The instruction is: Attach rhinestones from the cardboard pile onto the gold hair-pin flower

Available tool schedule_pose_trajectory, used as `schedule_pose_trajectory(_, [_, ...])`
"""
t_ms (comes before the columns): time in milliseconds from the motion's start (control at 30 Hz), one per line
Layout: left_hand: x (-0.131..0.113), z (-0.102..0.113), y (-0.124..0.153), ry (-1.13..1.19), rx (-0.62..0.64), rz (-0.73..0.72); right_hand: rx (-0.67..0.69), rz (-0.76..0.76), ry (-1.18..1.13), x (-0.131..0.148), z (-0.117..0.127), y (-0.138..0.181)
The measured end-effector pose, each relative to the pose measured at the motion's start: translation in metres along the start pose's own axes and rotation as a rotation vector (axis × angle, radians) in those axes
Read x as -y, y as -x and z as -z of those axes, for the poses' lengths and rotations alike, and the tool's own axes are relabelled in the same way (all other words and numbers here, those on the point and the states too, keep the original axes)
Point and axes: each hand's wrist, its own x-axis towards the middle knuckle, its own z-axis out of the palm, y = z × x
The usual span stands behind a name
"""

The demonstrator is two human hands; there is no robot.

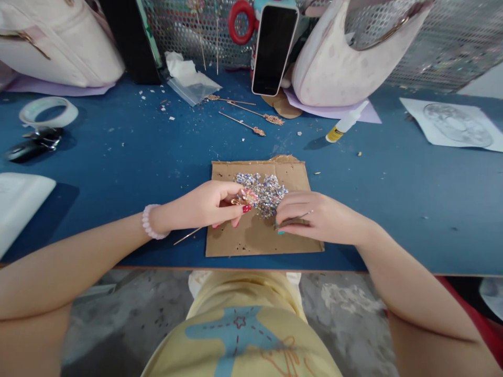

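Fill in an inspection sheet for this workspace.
Surface: blue table, scattered with small pale flecks.
Job's things: glittery pile on a cardboard sheet; pinkish ornament; slim tool, type unclear.
Clutter: gold-coloured sticks, tape roll, yellow-labelled bottle, upright phone.
Hands: left hand holds the ornament; right hand holds the tool beside the pile.
Cables: nothing seen.
Surroundings: pale bags left and right at the back; perforated metal screen behind.

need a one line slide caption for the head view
Left hand holding a small ornament, right hand gripping a thin tool, beside glittery bits on cardboard.
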Motion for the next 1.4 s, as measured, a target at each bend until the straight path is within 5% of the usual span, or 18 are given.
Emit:
schedule_pose_trajectory(400, [0.001,0.001,-0.002,0.018,-0.004,-0.01,-0.162,-0.226,-0.174,-0.017,-0.015,0.0])
schedule_pose_trajectory(1400, [-0.004,0.001,0.001,-0.004,-0.008,0.001,-0.186,-0.128,-0.07,-0.003,-0.014,-0.007])
